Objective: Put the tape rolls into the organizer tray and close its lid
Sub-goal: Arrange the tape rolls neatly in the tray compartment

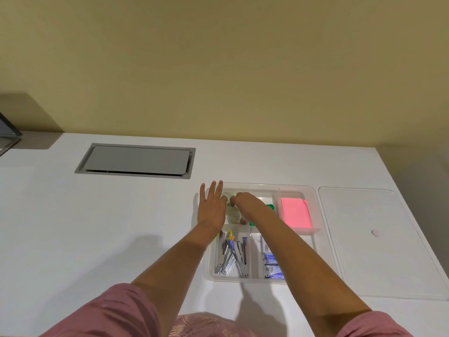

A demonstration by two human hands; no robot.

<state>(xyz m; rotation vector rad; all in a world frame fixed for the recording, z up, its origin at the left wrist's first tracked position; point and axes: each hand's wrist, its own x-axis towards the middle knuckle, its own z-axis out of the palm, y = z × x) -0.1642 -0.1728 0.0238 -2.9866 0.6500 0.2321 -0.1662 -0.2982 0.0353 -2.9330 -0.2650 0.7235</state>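
Note:
A clear plastic organizer tray (pixel 313 198) sits on the white desk, right of centre. In its far-left compartment lie clear tape rolls (pixel 232 215), partly hidden by my hands. My right hand (pixel 247 204) reaches into that compartment, fingers curled around a clear tape roll. My left hand (pixel 211 207) rests flat with fingers spread at the tray's far-left corner. The tray's clear lid (pixel 379 242) lies flat on the desk right of the tray, apart from it.
Other compartments hold a pink sticky-note pad (pixel 295 213), several metal staplers (pixel 230 256), blue staple boxes (pixel 272 266) and something green (pixel 271 207). A grey cable hatch (pixel 136 161) is set in the desk at far left. The wall runs behind the desk.

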